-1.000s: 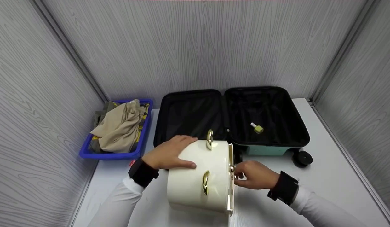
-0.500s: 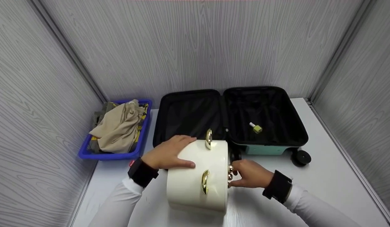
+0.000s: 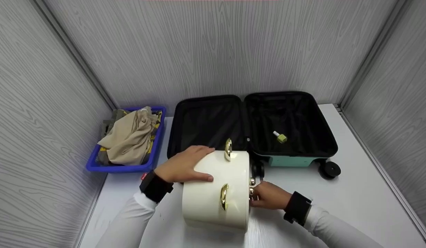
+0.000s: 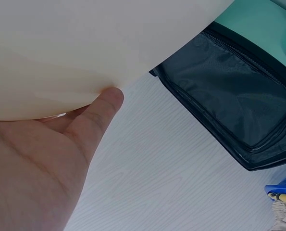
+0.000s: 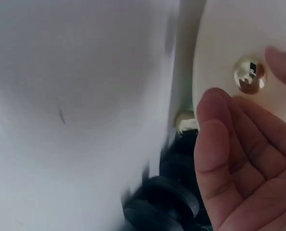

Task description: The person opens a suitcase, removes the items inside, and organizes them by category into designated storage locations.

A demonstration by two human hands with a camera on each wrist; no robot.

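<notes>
Now your cream box (image 3: 216,191) sits low in the middle on the tabletop (image 3: 354,193), lid down. Your left hand (image 3: 183,167) rests flat on top. Your right hand (image 3: 268,195) fingers touch its gold knobs (image 3: 251,187), grip loose. The suitcase (image 3: 292,127) lies open behind, nearly bare.

An open suitcase (image 3: 213,127) lies flat on the white worktop (image 3: 354,193) just beyond the fingers, its 2 black-lined halves side by side. A small yellow-green bottle (image 3: 280,137) rests in the half beyond the right fingers. A blue tray (image 3: 96,167) of crumpled beige cloth (image 3: 130,137) sits well apart, past the left fingers.
</notes>
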